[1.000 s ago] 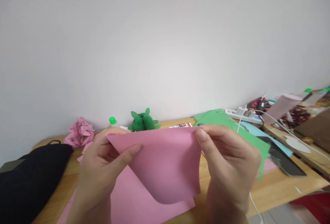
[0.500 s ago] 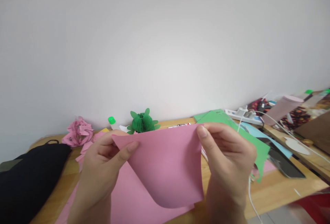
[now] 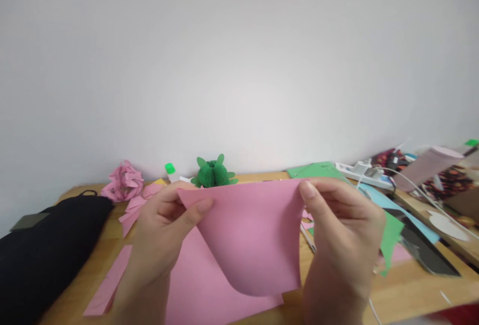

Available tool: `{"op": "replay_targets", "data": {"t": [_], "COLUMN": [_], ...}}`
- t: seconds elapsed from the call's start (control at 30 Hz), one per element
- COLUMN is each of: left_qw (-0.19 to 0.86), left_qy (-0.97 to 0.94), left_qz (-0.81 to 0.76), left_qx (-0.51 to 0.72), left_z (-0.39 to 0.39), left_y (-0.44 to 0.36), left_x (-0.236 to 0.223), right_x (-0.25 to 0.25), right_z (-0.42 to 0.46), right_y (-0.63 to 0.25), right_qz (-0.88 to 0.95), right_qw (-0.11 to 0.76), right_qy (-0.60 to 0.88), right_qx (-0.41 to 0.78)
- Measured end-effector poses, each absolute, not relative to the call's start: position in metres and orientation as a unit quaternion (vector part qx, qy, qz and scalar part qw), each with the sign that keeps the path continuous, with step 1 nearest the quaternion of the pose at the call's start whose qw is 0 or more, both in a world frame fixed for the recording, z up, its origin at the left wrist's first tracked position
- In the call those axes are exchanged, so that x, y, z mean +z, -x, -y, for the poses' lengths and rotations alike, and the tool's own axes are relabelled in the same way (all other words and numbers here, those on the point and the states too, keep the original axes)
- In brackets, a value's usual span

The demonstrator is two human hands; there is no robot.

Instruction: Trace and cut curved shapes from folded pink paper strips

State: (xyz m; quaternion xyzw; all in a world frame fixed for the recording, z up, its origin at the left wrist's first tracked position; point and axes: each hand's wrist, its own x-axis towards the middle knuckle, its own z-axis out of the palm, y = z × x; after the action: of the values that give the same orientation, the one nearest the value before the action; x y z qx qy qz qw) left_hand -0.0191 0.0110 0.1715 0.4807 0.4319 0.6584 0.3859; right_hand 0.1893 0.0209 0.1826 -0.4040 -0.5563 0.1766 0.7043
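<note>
A sheet of pink paper hangs between my two hands, its lower part curling forward above the table. My left hand pinches the upper left corner, thumb in front and fingers behind. At the upper right corner, my right hand grips the same sheet between thumb and fingers. Beneath it, a larger pink sheet lies flat on the wooden table, partly covered by my left arm and the held paper. A narrow pink strip rests left of my left wrist.
Along the wall stand a pink paper ball, a green-capped bottle and a green honeycomb paper figure. A black bag lies left. To the right are green paper, a power strip, a dark tablet-like panel and a pink tumbler.
The view has shifted slightly, so most things sit a little farther right. Both hands keep the same hold on the pink paper, whose shape is nearly unchanged.
</note>
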Motion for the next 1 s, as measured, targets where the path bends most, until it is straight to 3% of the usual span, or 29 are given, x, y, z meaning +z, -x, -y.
{"op": "replay_targets", "data": {"t": [0.4,0.7,1.0], "left_qw": [0.277,0.235,0.326], "left_qy": [-0.555,-0.552,-0.511], "left_qz": [-0.375,-0.411,-0.36], "left_qx": [0.688,0.687,0.709], "left_z": [0.001,0.005,0.003], "left_y": [0.019,0.015,0.018], "left_x": [0.173,0.177,0.18], "right_x": [0.178,0.175,0.178], "right_z": [-0.041,-0.039,-0.04], "right_y": [-0.201,-0.202,-0.197], "right_qz": [0.49,0.489,0.521], "right_qw": [0.761,0.738,0.729], "right_qy": [0.386,0.449,0.431], "right_qx": [0.179,0.121,0.102]}}
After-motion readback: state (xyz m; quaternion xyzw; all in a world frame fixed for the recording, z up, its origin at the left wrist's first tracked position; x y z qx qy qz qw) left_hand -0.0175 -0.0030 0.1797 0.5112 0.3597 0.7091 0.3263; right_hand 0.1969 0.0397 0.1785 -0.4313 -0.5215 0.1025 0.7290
